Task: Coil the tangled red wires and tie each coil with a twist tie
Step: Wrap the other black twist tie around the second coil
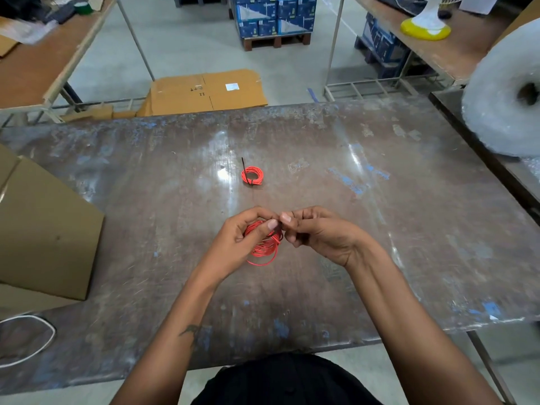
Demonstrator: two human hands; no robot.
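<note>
Red wire coil held above desk, gripped in left hand. Dark tie at coil's upper edge pinched by right hand; hands together. Wire judged light, springy, prone to uncoiling: bundle best clamped beside tie. Tied coil lies farther back.

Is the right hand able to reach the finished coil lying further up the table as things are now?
Probably not at once. The table between the right hand and the tied coil is bare, but that hand is pinching at the coil in hand, which the left hand holds.
</note>
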